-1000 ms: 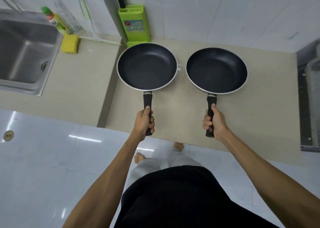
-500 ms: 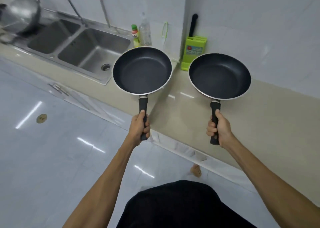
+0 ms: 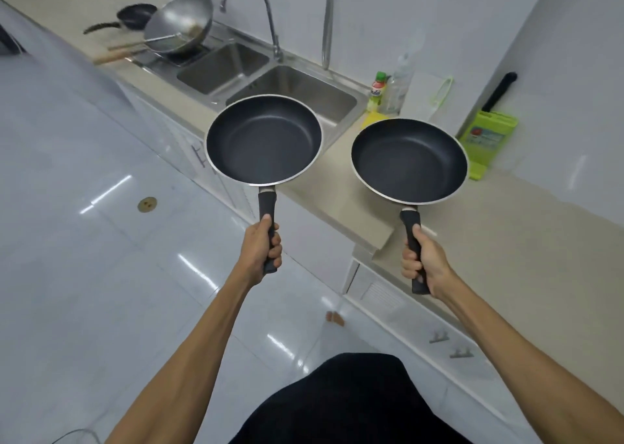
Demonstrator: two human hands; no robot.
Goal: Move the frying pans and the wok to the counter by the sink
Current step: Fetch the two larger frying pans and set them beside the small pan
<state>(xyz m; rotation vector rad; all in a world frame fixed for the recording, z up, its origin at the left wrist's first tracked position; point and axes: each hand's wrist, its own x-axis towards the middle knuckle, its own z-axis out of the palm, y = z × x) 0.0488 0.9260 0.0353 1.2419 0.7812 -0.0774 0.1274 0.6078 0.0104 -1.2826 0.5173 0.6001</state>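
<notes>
My left hand point(image 3: 261, 251) is wrapped tight round the black handle of the left frying pan point(image 3: 264, 139), thumb laid along the top, and my right hand point(image 3: 423, 263) is fisted the same way on the handle of the right frying pan point(image 3: 409, 160). Both pans are held in the air, roughly level, dark insides facing up. Each one's long axis runs from the hand up toward 12 o'clock, handle end nearest me and the round bowl pointing away; the right handle leans slightly toward 11 o'clock. The left pan hangs over the counter edge and the near corner of the sink point(image 3: 270, 79); the right one is over the counter point(image 3: 506, 241), well apart from the left. Out at 10 o'clock, on the far side of the sink, a steel wok point(image 3: 179, 21) sits tilted, its wooden handle pointing toward 8 o'clock, with a small dark pan point(image 3: 135, 14) just behind it. At 1 o'clock a green-capped bottle point(image 3: 377, 90) stands by the sink, and at 2 o'clock a green knife block point(image 3: 488, 139) stands against the wall.
</notes>
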